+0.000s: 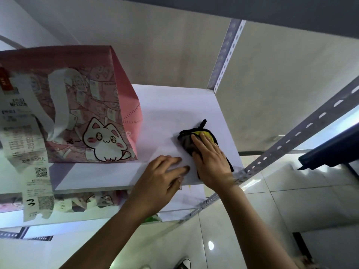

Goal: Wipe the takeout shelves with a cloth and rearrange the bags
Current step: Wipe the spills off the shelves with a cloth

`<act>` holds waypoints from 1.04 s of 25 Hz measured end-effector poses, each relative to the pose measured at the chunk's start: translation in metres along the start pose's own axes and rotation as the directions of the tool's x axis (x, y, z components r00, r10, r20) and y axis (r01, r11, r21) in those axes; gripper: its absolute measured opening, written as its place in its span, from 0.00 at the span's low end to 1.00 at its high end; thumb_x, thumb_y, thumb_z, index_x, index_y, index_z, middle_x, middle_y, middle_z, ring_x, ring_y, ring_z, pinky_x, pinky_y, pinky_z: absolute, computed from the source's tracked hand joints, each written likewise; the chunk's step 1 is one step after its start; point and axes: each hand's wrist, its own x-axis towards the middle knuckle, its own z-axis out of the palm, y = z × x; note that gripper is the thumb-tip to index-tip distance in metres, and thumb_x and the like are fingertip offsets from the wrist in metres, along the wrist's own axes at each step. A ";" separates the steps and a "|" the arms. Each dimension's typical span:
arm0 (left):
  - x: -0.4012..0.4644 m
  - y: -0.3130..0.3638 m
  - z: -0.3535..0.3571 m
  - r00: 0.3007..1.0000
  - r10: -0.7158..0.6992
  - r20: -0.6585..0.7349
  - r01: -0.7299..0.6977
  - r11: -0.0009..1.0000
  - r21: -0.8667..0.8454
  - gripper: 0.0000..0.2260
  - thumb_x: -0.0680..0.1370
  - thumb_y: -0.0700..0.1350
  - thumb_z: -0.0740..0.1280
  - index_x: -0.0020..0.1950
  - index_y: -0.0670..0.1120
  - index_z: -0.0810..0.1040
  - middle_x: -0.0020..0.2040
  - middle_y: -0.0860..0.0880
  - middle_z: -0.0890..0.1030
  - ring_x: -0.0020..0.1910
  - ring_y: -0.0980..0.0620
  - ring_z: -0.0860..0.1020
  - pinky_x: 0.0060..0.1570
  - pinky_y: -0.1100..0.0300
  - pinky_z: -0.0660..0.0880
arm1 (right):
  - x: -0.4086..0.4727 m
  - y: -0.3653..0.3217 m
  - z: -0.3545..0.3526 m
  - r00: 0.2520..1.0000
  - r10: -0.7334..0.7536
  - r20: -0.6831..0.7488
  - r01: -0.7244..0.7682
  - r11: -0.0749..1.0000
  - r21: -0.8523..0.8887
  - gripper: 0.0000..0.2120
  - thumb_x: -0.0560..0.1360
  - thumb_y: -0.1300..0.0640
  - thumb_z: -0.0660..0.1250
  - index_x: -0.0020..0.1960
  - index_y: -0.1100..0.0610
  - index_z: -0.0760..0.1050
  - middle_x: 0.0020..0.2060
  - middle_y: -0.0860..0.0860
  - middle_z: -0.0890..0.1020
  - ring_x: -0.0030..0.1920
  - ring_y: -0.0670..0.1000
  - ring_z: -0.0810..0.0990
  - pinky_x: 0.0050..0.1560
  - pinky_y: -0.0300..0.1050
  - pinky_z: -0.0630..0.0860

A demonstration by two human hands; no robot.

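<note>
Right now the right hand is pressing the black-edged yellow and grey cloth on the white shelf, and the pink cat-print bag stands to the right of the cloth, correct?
Not quite. The head view shows the pink cat-print bag standing to the left of the black-edged yellow and grey cloth, not the right. The rest holds: the right hand presses the cloth on the white shelf.

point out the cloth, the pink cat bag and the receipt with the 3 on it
cloth (pixel 207 135), head view, on its yellow patch
pink cat bag (pixel 91 105), head view, on its printed front
receipt (pixel 37 193), head view, on its lower strip
</note>
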 end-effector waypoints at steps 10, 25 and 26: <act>0.000 0.001 0.002 0.999 -0.027 0.027 0.026 0.999 0.037 0.17 0.82 0.50 0.60 0.70 0.55 0.76 0.71 0.52 0.73 0.69 0.49 0.68 0.72 0.57 0.61 | 0.101 -0.018 0.014 0.992 0.124 -0.013 -0.124 0.989 -0.082 0.27 0.84 0.49 0.51 0.82 0.52 0.54 0.81 0.53 0.55 0.81 0.53 0.50 0.80 0.48 0.46; -0.003 0.000 0.004 0.998 -0.055 0.027 0.055 0.998 0.030 0.17 0.83 0.52 0.58 0.72 0.58 0.74 0.73 0.55 0.71 0.72 0.52 0.65 0.74 0.55 0.60 | 0.139 0.012 -0.003 0.955 0.291 -0.056 -0.293 0.955 -0.052 0.27 0.84 0.49 0.51 0.82 0.53 0.55 0.81 0.54 0.56 0.81 0.55 0.51 0.80 0.50 0.47; -0.003 0.001 0.004 0.998 -0.055 0.030 0.054 0.998 0.031 0.17 0.83 0.52 0.58 0.72 0.58 0.73 0.73 0.55 0.71 0.72 0.52 0.65 0.73 0.54 0.61 | 0.135 0.004 -0.002 0.969 0.241 -0.048 -0.244 0.968 -0.060 0.27 0.84 0.49 0.52 0.81 0.53 0.56 0.81 0.54 0.57 0.81 0.55 0.52 0.79 0.50 0.47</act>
